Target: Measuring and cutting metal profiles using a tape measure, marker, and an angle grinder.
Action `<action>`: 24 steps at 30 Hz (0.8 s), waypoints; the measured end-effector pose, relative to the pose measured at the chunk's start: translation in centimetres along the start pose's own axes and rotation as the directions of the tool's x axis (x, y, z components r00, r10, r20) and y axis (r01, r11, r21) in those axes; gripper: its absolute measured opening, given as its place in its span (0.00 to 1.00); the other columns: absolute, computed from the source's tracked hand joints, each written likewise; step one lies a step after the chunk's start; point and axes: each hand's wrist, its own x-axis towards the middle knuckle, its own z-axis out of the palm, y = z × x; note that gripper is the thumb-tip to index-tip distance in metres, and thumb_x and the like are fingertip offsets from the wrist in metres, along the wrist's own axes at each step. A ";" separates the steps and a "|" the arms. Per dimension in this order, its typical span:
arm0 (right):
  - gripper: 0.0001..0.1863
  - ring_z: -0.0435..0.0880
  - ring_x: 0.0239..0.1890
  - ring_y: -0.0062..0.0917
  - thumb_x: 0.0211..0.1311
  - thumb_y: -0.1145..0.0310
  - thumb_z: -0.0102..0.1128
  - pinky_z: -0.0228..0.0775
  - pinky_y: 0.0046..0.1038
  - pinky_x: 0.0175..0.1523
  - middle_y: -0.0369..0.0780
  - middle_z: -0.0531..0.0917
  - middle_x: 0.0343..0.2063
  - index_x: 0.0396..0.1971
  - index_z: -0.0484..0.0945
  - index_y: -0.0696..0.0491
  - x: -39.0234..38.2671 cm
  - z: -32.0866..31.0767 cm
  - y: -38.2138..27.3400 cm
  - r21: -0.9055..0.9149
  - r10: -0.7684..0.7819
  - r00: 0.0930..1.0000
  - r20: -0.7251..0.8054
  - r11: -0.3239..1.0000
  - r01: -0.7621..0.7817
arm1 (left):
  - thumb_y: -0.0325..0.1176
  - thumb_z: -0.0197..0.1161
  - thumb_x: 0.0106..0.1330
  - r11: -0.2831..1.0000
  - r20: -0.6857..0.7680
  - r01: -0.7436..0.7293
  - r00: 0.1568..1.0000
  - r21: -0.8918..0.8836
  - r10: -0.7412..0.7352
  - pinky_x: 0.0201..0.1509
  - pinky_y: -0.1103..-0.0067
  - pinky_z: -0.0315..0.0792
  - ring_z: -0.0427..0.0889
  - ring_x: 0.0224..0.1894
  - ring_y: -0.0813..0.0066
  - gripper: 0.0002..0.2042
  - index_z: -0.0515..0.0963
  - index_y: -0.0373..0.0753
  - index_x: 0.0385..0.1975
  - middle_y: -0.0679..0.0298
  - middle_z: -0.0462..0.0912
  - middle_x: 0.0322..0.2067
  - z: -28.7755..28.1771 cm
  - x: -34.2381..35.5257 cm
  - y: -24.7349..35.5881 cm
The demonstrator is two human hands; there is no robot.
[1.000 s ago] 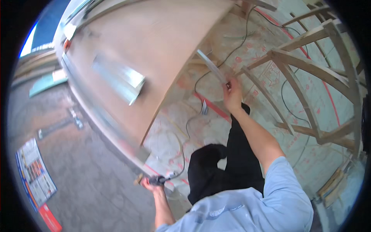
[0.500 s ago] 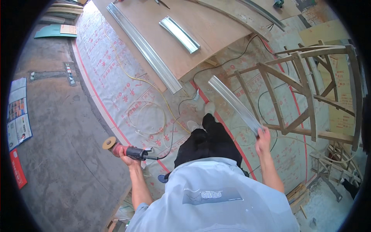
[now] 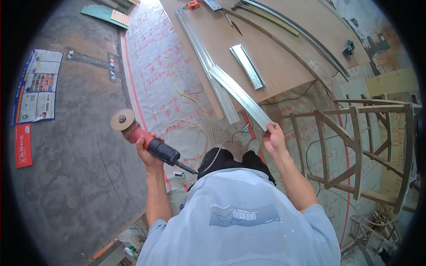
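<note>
My left hand [image 3: 148, 150] is wrapped round a red and black angle grinder [image 3: 153, 144], its tan disc [image 3: 123, 119] pointing away to the far left. A black cord trails from the grinder's rear end toward my legs. In my right hand [image 3: 275, 138] is the near end of a short metal channel [image 3: 242, 99]. The far end of that channel overlaps a longer metal channel [image 3: 202, 53] along the table's left edge; whether they touch I cannot tell. A separate short metal piece [image 3: 247, 66] lies on the brown wooden table [image 3: 284, 66], right of the held channel.
A wooden frame with rungs [image 3: 355, 146] stands at the right. On the table are a hammer [image 3: 266, 20], an orange tape measure [image 3: 192, 5] and a curved metal strip [image 3: 306, 35]. A yellow hose [image 3: 177, 88] and cords cross the printed floor sheeting [image 3: 148, 75].
My right hand has swung the short channel up and left, from beside the table to over the long channel. The grinder has risen a little. My view has shifted left and toward the table.
</note>
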 end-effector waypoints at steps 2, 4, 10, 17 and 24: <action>0.07 0.81 0.41 0.24 0.73 0.70 0.57 0.74 0.31 0.45 0.36 0.83 0.42 0.47 0.74 0.50 2.3 1.9 1.5 0.114 0.080 0.993 -0.092 0.991 -0.069 | 0.44 0.65 0.61 1.000 0.039 0.014 0.999 -0.012 -0.014 0.44 0.67 0.81 0.83 0.32 0.64 0.19 0.73 0.36 0.42 0.58 0.81 0.32 2.0 1.6 0.8; 0.05 0.79 0.38 0.23 0.72 0.69 0.59 0.71 0.31 0.44 0.35 0.82 0.38 0.43 0.75 0.48 3.4 3.3 2.2 0.154 0.045 0.992 -0.116 0.988 -0.027 | 0.42 0.65 0.61 0.997 0.111 0.071 0.992 -0.036 -0.067 0.46 0.66 0.79 0.83 0.33 0.63 0.19 0.72 0.37 0.45 0.58 0.81 0.32 3.1 3.9 1.2; 0.08 0.79 0.36 0.22 0.69 0.69 0.64 0.71 0.29 0.41 0.34 0.83 0.35 0.45 0.77 0.50 7.1 2.6 5.6 0.043 -0.116 0.950 -0.291 0.990 0.135 | 0.42 0.65 0.61 0.971 0.302 0.237 0.925 0.013 -0.230 0.46 0.66 0.78 0.82 0.35 0.63 0.19 0.72 0.37 0.45 0.57 0.81 0.34 5.9 14.3 1.6; 0.21 0.81 0.43 0.22 0.69 0.70 0.63 0.74 0.26 0.51 0.38 0.80 0.45 0.59 0.70 0.57 -1.2 12.6 6.1 -0.743 -0.718 0.579 -0.386 0.614 0.267 | 0.42 0.66 0.61 0.886 0.395 0.376 0.796 0.270 -0.458 0.46 0.67 0.78 0.82 0.36 0.62 0.20 0.71 0.38 0.46 0.56 0.81 0.35 9.9 23.8 0.8; 0.42 0.79 0.58 0.43 0.57 0.68 0.71 0.72 0.39 0.62 0.52 0.78 0.55 0.70 0.60 0.55 -7.0 33.5 5.2 -0.704 -0.372 0.924 0.091 0.632 0.324 | 0.43 0.62 0.65 0.706 0.565 0.494 0.428 0.508 -0.706 0.48 0.68 0.80 0.83 0.41 0.63 0.18 0.73 0.38 0.47 0.60 0.82 0.36 15.0 20.1 -3.8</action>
